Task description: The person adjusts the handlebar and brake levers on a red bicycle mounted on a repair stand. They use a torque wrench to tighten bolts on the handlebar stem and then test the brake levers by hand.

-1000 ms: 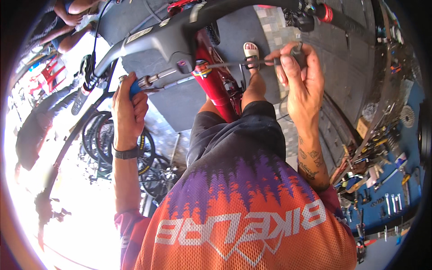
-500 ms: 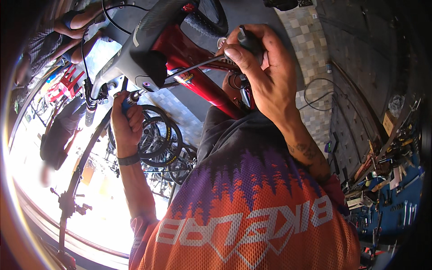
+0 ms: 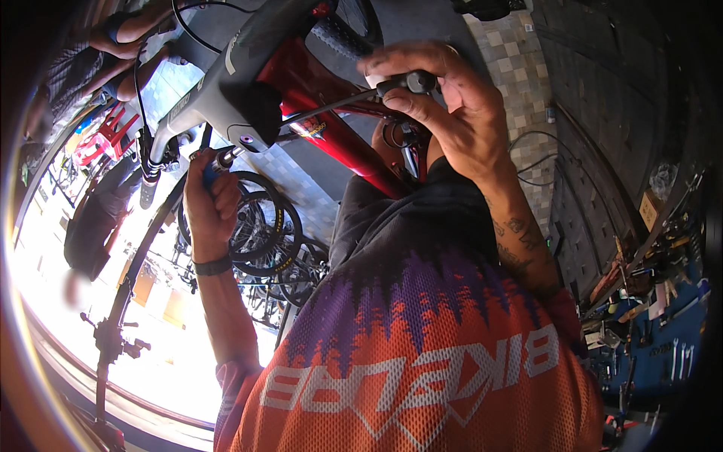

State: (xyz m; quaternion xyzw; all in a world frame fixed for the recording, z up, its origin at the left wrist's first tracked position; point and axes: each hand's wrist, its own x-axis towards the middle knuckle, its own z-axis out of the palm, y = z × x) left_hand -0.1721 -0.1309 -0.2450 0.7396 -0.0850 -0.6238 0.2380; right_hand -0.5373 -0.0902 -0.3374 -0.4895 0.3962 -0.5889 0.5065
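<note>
Below a bike's grey stem and handlebar [image 3: 215, 94], my left hand [image 3: 209, 207] is closed around a blue-handled tool [image 3: 210, 175]. Its silver shaft points at the stem's end, close to a purplish bolt [image 3: 246, 140]; whether it touches the bolt I cannot tell. My right hand [image 3: 467, 120], to the right of the glossy red bike frame [image 3: 320, 132], holds a black handle [image 3: 407, 83] between thumb and fingers. From this handle a thin dark rod [image 3: 331, 105] runs left across the frame toward the stem, where its far end is hidden.
Several bikes with black tyres [image 3: 282, 233] stand beyond my left arm. A person in dark clothes [image 3: 98, 226] and another person's bare legs [image 3: 132, 56] are at the left. Tools hang on a blue board [image 3: 663, 346] at the lower right. A loose cable [image 3: 535, 134] loops over the tiled floor.
The black handle in my right hand has turned from upright to nearly level. My right fingers have shifted left and loosened somewhat. My left hand has stayed on the blue-handled tool.
</note>
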